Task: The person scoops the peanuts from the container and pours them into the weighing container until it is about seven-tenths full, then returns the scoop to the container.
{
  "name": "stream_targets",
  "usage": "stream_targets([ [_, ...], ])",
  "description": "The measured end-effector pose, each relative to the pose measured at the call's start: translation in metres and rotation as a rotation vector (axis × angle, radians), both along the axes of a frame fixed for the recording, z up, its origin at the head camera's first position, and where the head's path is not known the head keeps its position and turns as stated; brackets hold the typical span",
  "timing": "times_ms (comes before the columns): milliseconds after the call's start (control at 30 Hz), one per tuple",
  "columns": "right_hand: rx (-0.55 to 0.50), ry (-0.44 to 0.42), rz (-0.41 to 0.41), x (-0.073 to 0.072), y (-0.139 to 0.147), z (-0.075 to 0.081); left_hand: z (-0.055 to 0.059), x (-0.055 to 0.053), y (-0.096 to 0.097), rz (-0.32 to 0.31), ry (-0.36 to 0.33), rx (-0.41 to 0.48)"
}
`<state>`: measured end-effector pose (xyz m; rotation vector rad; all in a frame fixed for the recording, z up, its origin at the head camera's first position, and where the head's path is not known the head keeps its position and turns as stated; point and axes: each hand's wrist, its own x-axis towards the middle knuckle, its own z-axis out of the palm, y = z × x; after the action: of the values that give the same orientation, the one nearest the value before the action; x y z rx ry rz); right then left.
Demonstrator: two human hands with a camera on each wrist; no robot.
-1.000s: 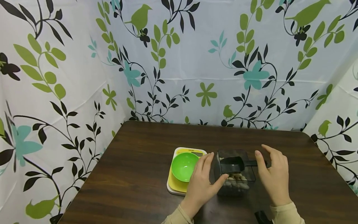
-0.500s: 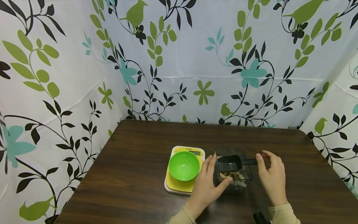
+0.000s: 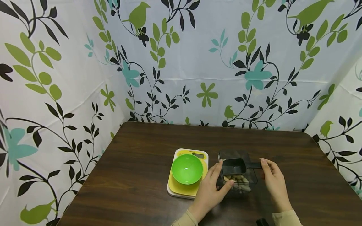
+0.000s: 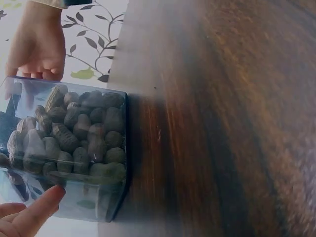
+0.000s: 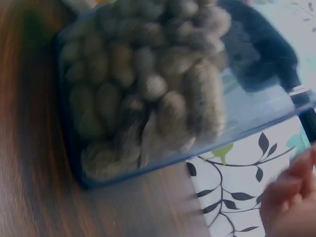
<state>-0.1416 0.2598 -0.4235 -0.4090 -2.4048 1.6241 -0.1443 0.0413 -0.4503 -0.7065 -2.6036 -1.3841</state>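
Observation:
A clear, square plastic container (image 3: 240,185) of unshelled peanuts (image 4: 74,133) stands on the table. A black scoop (image 3: 234,166) lies across its top, bowl to the left and handle sticking out over the right rim. My left hand (image 3: 207,191) holds the container at its near left corner, fingers along the left wall and thumb on the near side. With thumb and forefinger, my right hand (image 3: 275,182) pinches the end of the scoop's handle. In the right wrist view the peanuts are blurred and the right hand (image 5: 291,197) shows at the lower right.
Left of the container is a yellow and white kitchen scale (image 3: 182,188) with a green bowl (image 3: 187,169) on it. A small black object (image 3: 262,222) lies by the right sleeve at the bottom edge. Patterned cloth (image 3: 181,62) hangs behind the dark wooden table (image 3: 135,175).
My right hand has come down and in to the scoop's handle, its thumb and forefinger closing on the end. The left hand stays at the container. The head view has shifted slightly.

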Motion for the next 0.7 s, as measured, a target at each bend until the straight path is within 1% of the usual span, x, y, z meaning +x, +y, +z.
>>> stream_targets([
  [67,-0.227,0.049,0.098,0.001,0.002,-0.001,-0.002,0.000,0.000,-0.010,-0.005,0.021],
  [133,-0.424,0.123,0.195,0.002,0.004,-0.001,-0.002,0.000,0.000,-0.008,-0.004,0.028],
  [167,-0.489,0.158,0.235,0.002,0.005,-0.002,-0.002,0.000,-0.001,-0.008,-0.008,0.035],
  [200,-0.530,0.191,0.268,0.002,0.005,-0.002,-0.002,-0.001,-0.001,-0.008,-0.013,0.041],
  [267,-0.561,0.249,0.306,0.001,0.005,-0.002,-0.002,-0.001,-0.001,-0.012,-0.025,0.054],
  [333,-0.551,0.290,0.329,0.000,0.004,0.000,-0.001,-0.001,-0.001,-0.014,-0.033,0.061],
  [433,-0.504,0.341,0.340,-0.002,0.005,0.005,0.001,-0.002,-0.001,-0.006,0.002,0.043],
  [533,-0.430,0.398,0.332,-0.003,0.008,0.015,0.002,-0.003,-0.001,0.003,0.028,0.036],
  [600,-0.334,0.436,0.307,-0.004,0.010,0.024,0.003,-0.004,-0.001,-0.001,0.016,0.050],
  [700,-0.112,0.472,0.250,-0.006,0.013,0.036,0.004,-0.004,-0.002,-0.020,-0.050,0.093],
])
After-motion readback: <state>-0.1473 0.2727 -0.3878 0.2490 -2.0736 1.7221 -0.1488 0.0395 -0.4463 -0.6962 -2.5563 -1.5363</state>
